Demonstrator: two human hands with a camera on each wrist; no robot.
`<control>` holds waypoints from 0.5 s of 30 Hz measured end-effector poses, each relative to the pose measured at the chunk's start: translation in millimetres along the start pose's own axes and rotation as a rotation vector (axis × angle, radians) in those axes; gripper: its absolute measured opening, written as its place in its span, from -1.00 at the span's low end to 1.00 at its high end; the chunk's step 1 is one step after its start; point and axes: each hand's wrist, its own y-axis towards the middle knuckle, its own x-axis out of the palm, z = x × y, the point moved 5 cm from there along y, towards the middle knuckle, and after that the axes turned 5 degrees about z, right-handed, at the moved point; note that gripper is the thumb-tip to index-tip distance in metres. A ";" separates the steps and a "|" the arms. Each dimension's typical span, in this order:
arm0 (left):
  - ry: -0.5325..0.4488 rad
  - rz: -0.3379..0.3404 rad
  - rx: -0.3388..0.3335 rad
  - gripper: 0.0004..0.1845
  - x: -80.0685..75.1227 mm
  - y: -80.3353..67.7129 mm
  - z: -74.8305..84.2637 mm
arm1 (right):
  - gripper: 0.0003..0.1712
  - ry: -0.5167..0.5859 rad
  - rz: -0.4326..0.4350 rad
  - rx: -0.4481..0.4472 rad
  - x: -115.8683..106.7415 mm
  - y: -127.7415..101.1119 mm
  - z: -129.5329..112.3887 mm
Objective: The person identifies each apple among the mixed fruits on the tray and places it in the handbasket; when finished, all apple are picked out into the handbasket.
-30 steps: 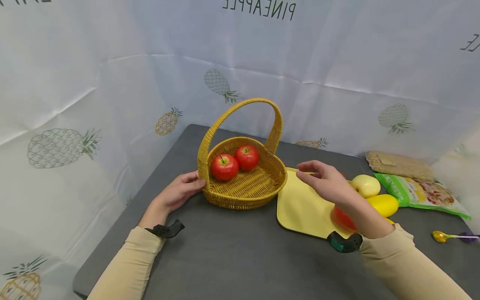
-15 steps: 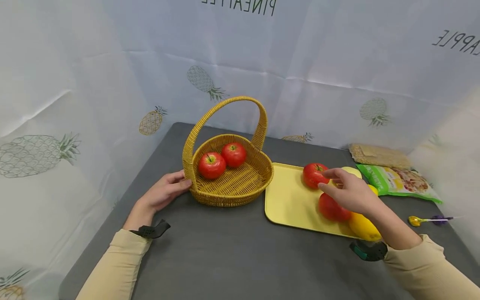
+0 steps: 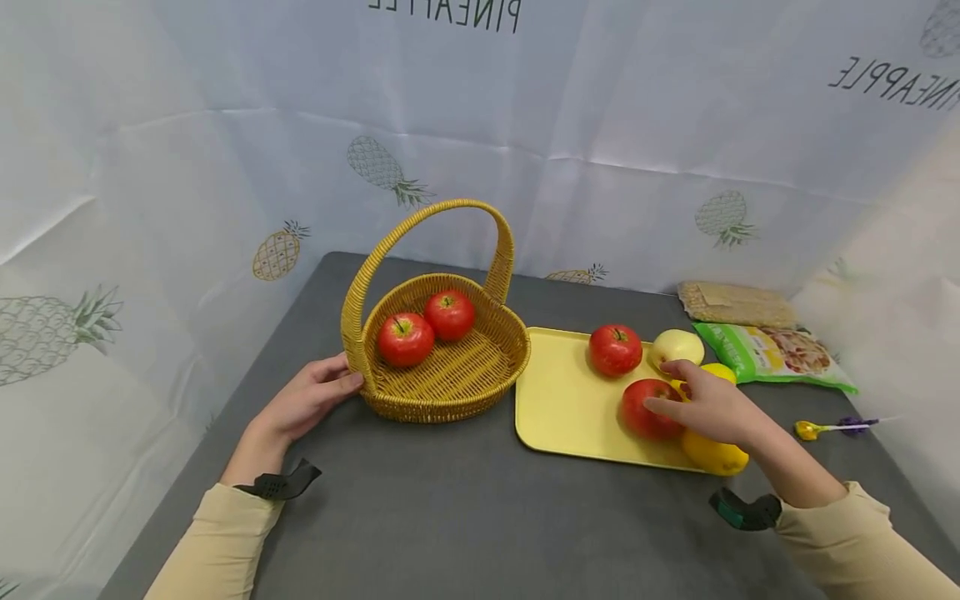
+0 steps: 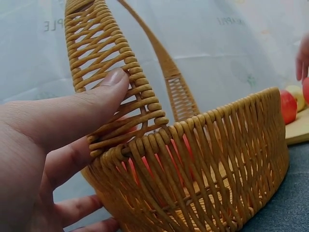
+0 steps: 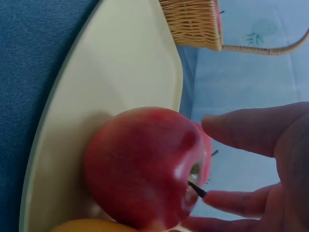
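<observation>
A yellow wicker basket [image 3: 442, 408] with a tall arched handle holds two red apples [image 3: 406, 340]. My left hand [image 3: 309, 398] grips it where the handle meets the rim, thumb [image 4: 108, 87] on the near face and fingers behind. On the yellow tray [image 3: 558, 400] lie a red apple [image 3: 615, 350] at the back and another red apple [image 3: 649, 409] nearer the front. Over this nearer apple hovers my right hand [image 3: 712, 404], thumb and fingers spread apart close to its top and stem [image 5: 197, 189]. A pale yellow round fruit [image 3: 677, 347] and a lemon [image 3: 712, 454] lie beside it.
Behind the tray's right end lie a green snack bag [image 3: 772, 354] and a tan packet [image 3: 735, 305]. Two lollipops [image 3: 807, 430] rest at the right. A pineapple-print curtain [image 3: 600, 167] closes off the back and sides of the grey table [image 3: 450, 517].
The right hand has moved right and down from the tray's left part to above the nearer red apple. The left hand stays on the basket. The head view has swung right.
</observation>
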 end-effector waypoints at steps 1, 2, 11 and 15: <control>0.000 0.004 -0.002 -0.60 -0.2 0.2 -0.1 | -0.01 -0.002 -0.002 -0.005 1.4 -0.3 -0.2; 0.000 0.008 -0.003 -0.60 -0.3 0.7 -0.5 | 0.02 -0.002 -0.001 -0.009 2.7 -0.4 -1.0; 0.005 0.024 -0.028 -0.59 2.8 -1.7 -6.7 | 0.02 0.069 0.025 -0.035 19.2 3.4 -17.5; 0.021 0.034 -0.031 -0.60 -0.3 -3.8 -3.9 | -0.04 0.098 0.068 -0.045 30.9 6.6 -26.2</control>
